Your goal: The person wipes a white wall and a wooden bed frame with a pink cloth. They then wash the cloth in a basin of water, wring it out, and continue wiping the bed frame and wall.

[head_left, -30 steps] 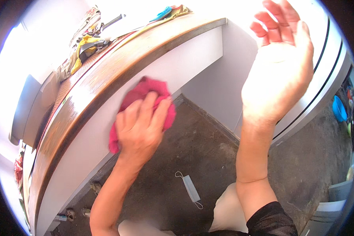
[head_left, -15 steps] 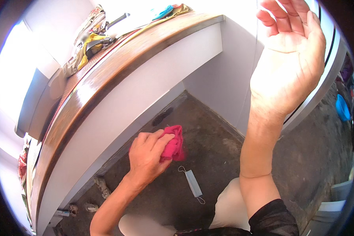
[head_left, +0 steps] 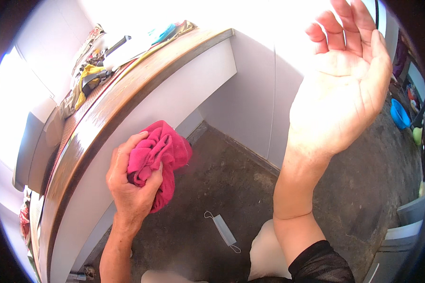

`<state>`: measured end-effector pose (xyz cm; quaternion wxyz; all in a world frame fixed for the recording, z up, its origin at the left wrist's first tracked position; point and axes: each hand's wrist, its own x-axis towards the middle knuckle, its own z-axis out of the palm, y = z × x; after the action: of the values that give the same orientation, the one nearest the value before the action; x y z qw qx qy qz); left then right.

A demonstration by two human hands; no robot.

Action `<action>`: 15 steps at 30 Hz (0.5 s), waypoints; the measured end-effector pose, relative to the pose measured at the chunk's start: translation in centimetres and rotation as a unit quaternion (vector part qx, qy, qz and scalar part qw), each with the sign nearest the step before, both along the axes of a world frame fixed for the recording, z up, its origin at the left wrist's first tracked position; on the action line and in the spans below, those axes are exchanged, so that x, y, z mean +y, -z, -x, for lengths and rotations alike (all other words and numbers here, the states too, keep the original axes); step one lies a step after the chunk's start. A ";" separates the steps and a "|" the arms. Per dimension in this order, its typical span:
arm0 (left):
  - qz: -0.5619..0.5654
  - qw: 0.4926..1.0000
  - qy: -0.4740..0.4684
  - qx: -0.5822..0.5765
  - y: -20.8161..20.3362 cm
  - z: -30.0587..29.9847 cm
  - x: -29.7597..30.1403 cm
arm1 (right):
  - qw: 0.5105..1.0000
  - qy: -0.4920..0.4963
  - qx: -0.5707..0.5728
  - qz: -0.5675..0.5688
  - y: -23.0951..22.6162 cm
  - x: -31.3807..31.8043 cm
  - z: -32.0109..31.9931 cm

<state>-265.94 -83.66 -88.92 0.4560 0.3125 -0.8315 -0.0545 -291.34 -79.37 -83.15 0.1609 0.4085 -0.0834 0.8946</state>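
A crumpled dark pink cloth (head_left: 167,155) is gripped in my left hand (head_left: 132,184), its fingers and thumb curled round the bunched fabric. Cloth and hand are in front of the white side panel (head_left: 193,85) of a wooden-edged platform. At the upper right my right hand (head_left: 342,89) is raised, palm showing, fingers apart and slightly bent, with nothing in it. Strong light washes out part of that palm. Below, a white face mask (head_left: 224,231) with ear loops lies on the dark floor between my hands and legs.
Along the left runs the platform's brown wooden edge (head_left: 113,111), with piled clothes (head_left: 87,80) and a blue item (head_left: 164,34) on top. A grey box-like object (head_left: 35,146) stands at far left. On the right floor are a blue basin (head_left: 400,114) and pale containers (head_left: 403,231).
My left hand has come up and to the left with the cloth, turning so more of the cloth shows. My right hand remains raised and open. The view has shifted slightly.
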 end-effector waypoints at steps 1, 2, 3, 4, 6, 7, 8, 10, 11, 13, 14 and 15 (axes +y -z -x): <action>0.022 1.000 -0.001 -0.022 -0.1 0.6 -0.4 | 1.000 -0.009 -0.017 -0.007 0.1 0.2 0.5; 0.044 0.998 -0.001 -0.044 -0.3 1.2 -0.8 | 0.999 -0.018 -0.033 -0.014 0.1 0.3 0.9; 0.066 0.996 0.000 -0.059 -0.4 1.9 -1.3 | 0.997 -0.031 -0.062 -0.021 0.2 0.7 1.9; 0.087 0.994 0.002 -0.073 -0.4 2.6 -1.9 | 0.995 -0.044 -0.090 -0.028 0.2 0.9 2.7; 0.129 0.986 -0.001 -0.104 -0.6 3.5 -2.9 | 0.991 -0.081 -0.101 -0.018 0.4 1.3 3.0; 0.150 0.982 -0.002 -0.117 -0.7 3.8 -3.3 | 0.990 -0.108 -0.091 -0.008 0.6 1.6 3.3; 0.169 0.977 -0.003 -0.131 -0.7 4.2 -3.8 | 0.988 -0.135 -0.080 0.002 1.0 1.9 3.6; 0.237 0.959 -0.002 -0.156 -0.5 5.4 -4.9 | 0.971 -0.237 0.023 0.025 1.8 2.6 5.3; 0.270 0.948 -0.008 -0.170 -0.4 6.0 -5.3 | 0.964 -0.262 0.044 0.034 2.3 2.5 5.9; 0.317 0.930 -0.017 -0.187 0.1 7.2 -6.1 | 0.956 -0.284 0.057 0.044 3.0 2.0 6.3; 0.331 0.925 -0.028 -0.184 0.1 8.0 -6.4 | 0.957 -0.282 0.048 0.043 3.3 1.6 6.4; 0.346 0.920 -0.037 -0.179 0.2 8.9 -6.8 | 0.958 -0.280 0.040 0.041 3.5 1.2 6.5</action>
<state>-274.83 -90.43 -89.09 0.3809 0.1708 -0.8540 0.3104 -297.80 -78.19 -86.66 -0.0756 0.4440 0.0778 0.8894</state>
